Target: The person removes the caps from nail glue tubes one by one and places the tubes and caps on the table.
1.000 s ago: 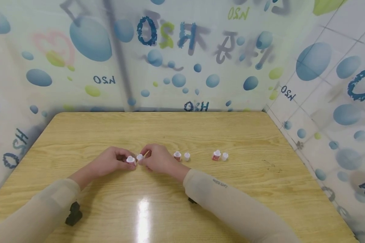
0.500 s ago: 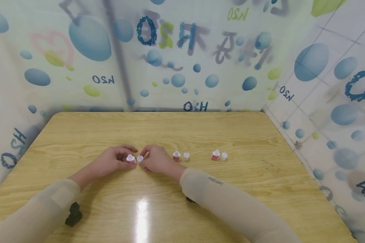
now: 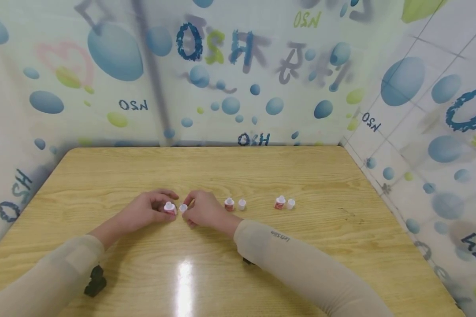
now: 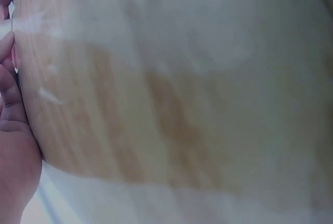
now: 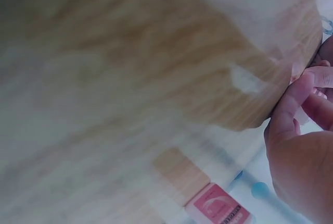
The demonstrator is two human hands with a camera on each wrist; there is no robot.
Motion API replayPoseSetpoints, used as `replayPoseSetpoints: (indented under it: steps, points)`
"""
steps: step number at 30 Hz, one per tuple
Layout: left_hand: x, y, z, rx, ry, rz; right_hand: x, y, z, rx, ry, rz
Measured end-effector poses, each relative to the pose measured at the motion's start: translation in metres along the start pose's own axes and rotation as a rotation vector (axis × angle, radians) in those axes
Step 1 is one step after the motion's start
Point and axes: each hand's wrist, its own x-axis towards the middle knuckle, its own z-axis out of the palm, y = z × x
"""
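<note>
In the head view my left hand (image 3: 144,210) holds a small white bottle (image 3: 169,208) with a red label, thumb in front and fingers behind. Just to the right, my right hand (image 3: 206,212) pinches a small white cap (image 3: 183,208) between thumb and fingers, close to the tabletop and apart from the bottle. The left wrist view catches only part of the left hand (image 4: 15,109) at its edge. At the right wrist view's edge, the curled right hand (image 5: 304,146) mostly hides what it pinches.
A second red-labelled bottle (image 3: 229,204) stands right of my right hand, with a white cap (image 3: 242,204) beside it. Farther right are a third bottle (image 3: 280,202) and its neighbouring cap (image 3: 291,204). The wooden table (image 3: 285,273) meets patterned curtains (image 3: 230,105) behind.
My right hand has brought the cap slightly down and to the right, a little away from the bottle. The left hand still holds its bottle in place.
</note>
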Motion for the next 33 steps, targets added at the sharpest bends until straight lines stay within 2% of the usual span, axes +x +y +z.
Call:
replayPoseSetpoints:
  steps: [3, 7, 10, 14, 21, 25, 28, 33]
  points:
    - [0.001, -0.001, -0.001, -0.011, 0.002, 0.009, 0.001, 0.0, 0.0, -0.021, 0.012, 0.006]
    - [0.0, -0.004, -0.003, -0.022, -0.005, 0.02, 0.001, -0.001, 0.001, -0.138, 0.016, 0.016]
    - [-0.003, -0.008, -0.005, -0.043, -0.028, 0.009, -0.003, -0.001, 0.001, -0.242, -0.013, 0.03]
    - [-0.008, -0.01, -0.004, -0.06, -0.03, -0.008, -0.015, 0.004, -0.004, -0.282, -0.059, 0.029]
    - [-0.01, -0.007, -0.002, 0.018, 0.024, -0.023, -0.055, 0.008, -0.021, -0.114, -0.117, -0.01]
    - [-0.008, -0.007, -0.002, 0.026, 0.025, -0.024, -0.08, 0.009, -0.039, -0.096, -0.118, -0.045]
    - [-0.007, -0.008, -0.003, 0.021, 0.02, -0.017, -0.096, 0.007, -0.059, -0.094, -0.083, -0.074]
    - [-0.008, -0.008, -0.006, -0.001, 0.0, 0.026, -0.119, 0.003, -0.107, 0.041, 0.014, -0.072]
